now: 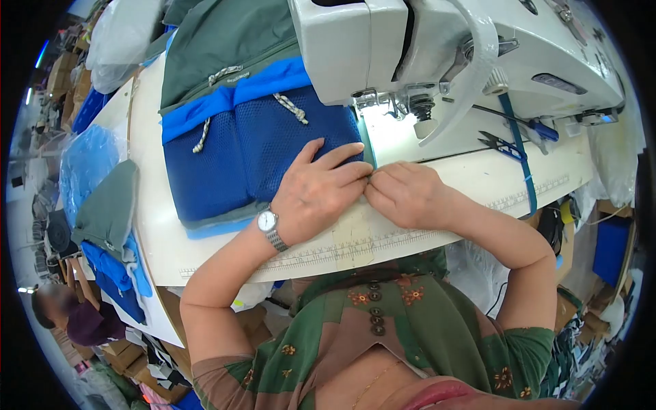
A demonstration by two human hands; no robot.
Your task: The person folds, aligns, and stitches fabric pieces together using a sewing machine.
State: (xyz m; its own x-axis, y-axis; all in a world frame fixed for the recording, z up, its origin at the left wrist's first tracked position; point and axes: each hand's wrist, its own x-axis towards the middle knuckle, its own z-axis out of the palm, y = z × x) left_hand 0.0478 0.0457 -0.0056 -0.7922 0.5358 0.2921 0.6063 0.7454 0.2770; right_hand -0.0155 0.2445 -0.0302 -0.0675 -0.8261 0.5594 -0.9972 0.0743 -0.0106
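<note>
A blue mesh pocket panel (205,174) with patterned cord loops lies on the sewing table, joined to grey-green fabric (236,41) behind it. My left hand (318,188), with a watch on its wrist, lies palm down over the panel's right side. Its fingers are spread, and the thumb is hidden. At the panel's right edge, my right hand (406,195) is closed in a pinch, its fingertips touching the left hand's. A narrow green strip (367,147) runs along that edge, just right of the sewing machine's (348,55) lit needle area.
Thread snips (502,145) and a screwdriver (543,130) lie right of the machine bed, near a teal strap (526,174). A ruler scale (314,256) follows the table's front edge. More green and blue pieces (109,205) rest at left, where another person (85,311) is.
</note>
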